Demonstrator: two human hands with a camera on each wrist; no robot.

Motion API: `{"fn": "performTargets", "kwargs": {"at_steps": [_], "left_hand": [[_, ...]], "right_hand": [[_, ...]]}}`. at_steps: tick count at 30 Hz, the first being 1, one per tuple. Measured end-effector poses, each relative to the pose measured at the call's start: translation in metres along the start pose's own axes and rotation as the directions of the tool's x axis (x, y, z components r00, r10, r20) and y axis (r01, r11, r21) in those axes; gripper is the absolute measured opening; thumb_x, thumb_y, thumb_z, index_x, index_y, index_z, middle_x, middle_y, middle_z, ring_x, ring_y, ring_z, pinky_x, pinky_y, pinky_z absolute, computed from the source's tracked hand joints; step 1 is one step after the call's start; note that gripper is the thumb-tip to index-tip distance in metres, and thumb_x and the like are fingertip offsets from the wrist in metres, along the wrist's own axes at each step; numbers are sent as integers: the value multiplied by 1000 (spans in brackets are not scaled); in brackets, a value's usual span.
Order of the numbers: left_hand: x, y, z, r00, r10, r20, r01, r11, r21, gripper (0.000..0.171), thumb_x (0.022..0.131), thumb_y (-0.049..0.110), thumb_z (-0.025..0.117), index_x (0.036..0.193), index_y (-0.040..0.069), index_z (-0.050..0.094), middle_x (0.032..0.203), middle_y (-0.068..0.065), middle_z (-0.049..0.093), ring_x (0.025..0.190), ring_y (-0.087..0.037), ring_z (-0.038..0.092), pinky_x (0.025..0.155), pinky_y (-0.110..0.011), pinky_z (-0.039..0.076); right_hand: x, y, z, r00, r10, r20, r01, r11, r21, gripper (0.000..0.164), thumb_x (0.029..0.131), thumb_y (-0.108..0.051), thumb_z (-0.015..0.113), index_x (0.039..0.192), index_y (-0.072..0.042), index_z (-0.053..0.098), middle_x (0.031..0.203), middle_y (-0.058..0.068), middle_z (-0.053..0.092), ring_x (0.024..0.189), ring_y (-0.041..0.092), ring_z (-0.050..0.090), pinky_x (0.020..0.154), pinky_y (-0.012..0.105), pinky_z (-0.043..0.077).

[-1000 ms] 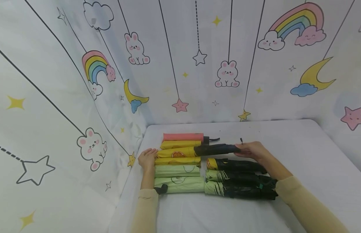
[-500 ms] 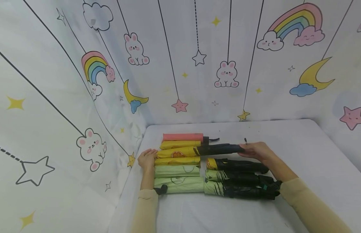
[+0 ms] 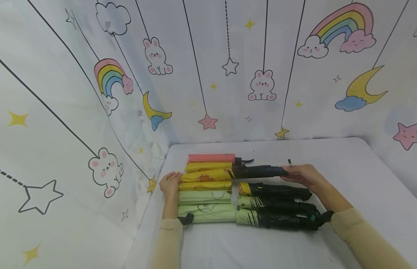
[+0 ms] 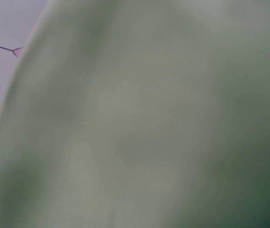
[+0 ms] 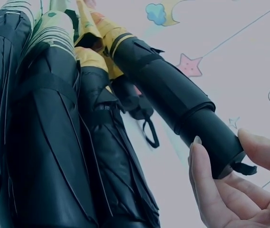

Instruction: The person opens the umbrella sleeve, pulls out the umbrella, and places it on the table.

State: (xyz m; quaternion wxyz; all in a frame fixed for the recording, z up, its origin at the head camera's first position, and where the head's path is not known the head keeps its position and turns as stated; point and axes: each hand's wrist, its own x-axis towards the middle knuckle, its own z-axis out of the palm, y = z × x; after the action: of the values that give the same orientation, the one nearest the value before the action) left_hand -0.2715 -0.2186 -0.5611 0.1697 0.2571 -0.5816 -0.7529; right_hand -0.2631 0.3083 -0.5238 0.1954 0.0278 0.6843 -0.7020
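A folding umbrella (image 3: 258,172), black at its handle end, sits partly inside a yellow umbrella sleeve (image 3: 215,174) printed with an orange slice. My right hand (image 3: 302,175) grips its handle end; in the right wrist view thumb and fingers hold the black handle (image 5: 215,137), with a small strap at the end. My left hand (image 3: 170,183) holds the sleeve's left end, fingers partly hidden. Just below lie a flat yellow sleeve (image 3: 205,186) and a black umbrella with a yellow end (image 3: 279,191). Blurred pale green fabric (image 4: 135,114) fills most of the left wrist view.
Nearer me are two pale green sleeves (image 3: 205,198), with two green-and-black umbrellas (image 3: 279,220) to their right. Behind the held one lie a yellow umbrella (image 3: 208,166) and a pink umbrella (image 3: 211,158). The white table (image 3: 349,160) meets a patterned curtain at the back.
My right hand has moved right, and the black umbrella has slid further out of the yellow sleeve. My left hand and the sleeve have stayed in place.
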Motion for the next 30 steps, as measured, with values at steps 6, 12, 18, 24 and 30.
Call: {"fn": "performTargets", "kwargs": {"at_steps": [6,12,18,24,30], "left_hand": [[2,-1,0,1000,-8,3,8,1000,-4,44,93,-18,63,136,-13,57,124,-31,69,112,-35,73,88,-31,63],[2,-1,0,1000,-13,-4,13,1000,-10,43,93,-18,63,136,-14,57,124,-32,68,113,-35,73,89,-31,63],[5,-4,0,1000,-12,-2,12,1000,-4,45,92,-18,64,136,-14,56,124,-32,68,111,-34,73,86,-29,63],[5,-5,-1,1000,-5,-2,5,1000,4,45,90,-20,65,135,-15,57,124,-33,68,112,-36,73,87,-31,63],[5,-5,-1,1000,-6,-3,6,1000,-5,44,90,-20,65,134,-14,59,123,-33,68,110,-36,73,88,-32,63]], "right_hand": [[-5,-1,-7,1000,2,3,-2,1000,-10,31,101,-22,72,123,0,70,110,1,76,105,23,76,97,32,60],[-9,2,-15,1000,19,-11,-19,1000,-3,24,101,-23,73,118,-6,71,111,-2,75,106,22,76,110,41,51],[-16,3,-21,1000,19,-2,-19,1000,9,21,102,-23,70,118,-9,71,112,-3,74,108,22,75,114,45,46],[-20,5,-27,1000,11,-5,-11,1000,23,19,102,-21,70,116,-7,73,113,-3,72,106,23,76,99,32,59],[-23,10,-37,1000,22,-9,-22,999,-43,23,104,-25,68,119,-9,73,112,-5,75,108,19,75,117,48,39]]}}
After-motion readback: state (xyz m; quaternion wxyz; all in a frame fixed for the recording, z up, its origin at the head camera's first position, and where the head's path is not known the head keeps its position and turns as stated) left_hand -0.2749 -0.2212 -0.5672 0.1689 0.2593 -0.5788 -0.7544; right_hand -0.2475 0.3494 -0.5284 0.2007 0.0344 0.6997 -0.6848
